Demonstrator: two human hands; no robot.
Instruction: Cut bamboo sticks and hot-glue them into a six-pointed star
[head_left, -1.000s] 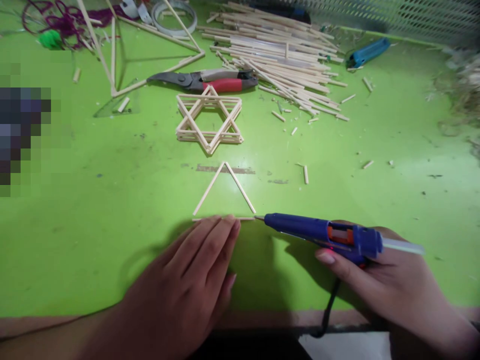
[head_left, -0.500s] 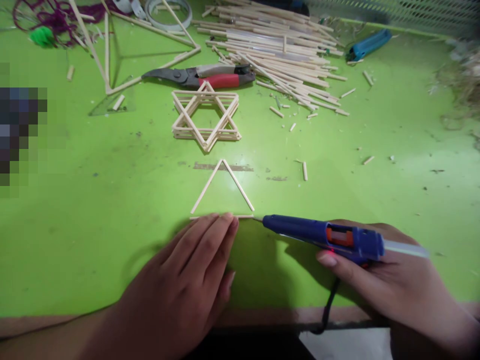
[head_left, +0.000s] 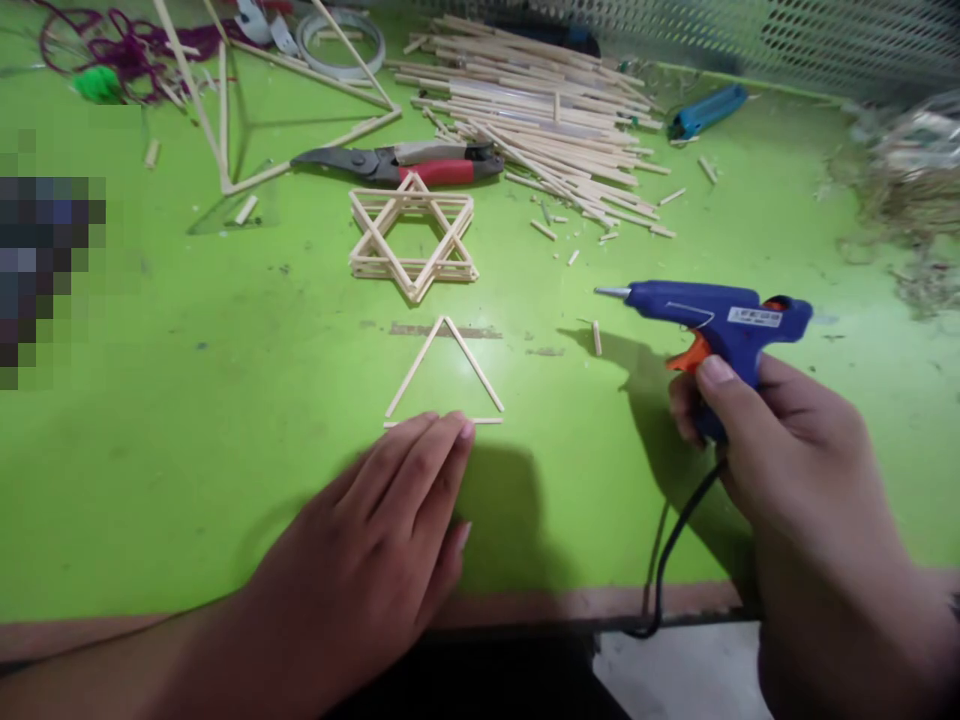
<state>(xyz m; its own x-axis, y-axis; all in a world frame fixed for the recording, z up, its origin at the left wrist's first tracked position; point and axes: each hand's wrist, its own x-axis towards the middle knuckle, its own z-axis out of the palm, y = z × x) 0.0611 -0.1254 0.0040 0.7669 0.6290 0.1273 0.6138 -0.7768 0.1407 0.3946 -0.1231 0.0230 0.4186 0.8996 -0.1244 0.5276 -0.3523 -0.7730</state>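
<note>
Light falls evenly and fairly bright across the green desk (head_left: pixel 225 400), seemingly from above its far side, since shadows lean toward the near edge. The glue gun (head_left: pixel 739 320) and right hand (head_left: pixel 787 430) throw a broad, soft-edged one; the left hand (head_left: pixel 367 530) darkens the surface on both sides. A pale sheen lies around the stick triangle (head_left: pixel 474 362). Below the near edge it turns dim. Sticks look reasonably crisp, while the tangled fibres (head_left: pixel 892 200) toward the far right corner go soft. Coarse pixelation hides a patch at the left.
</note>
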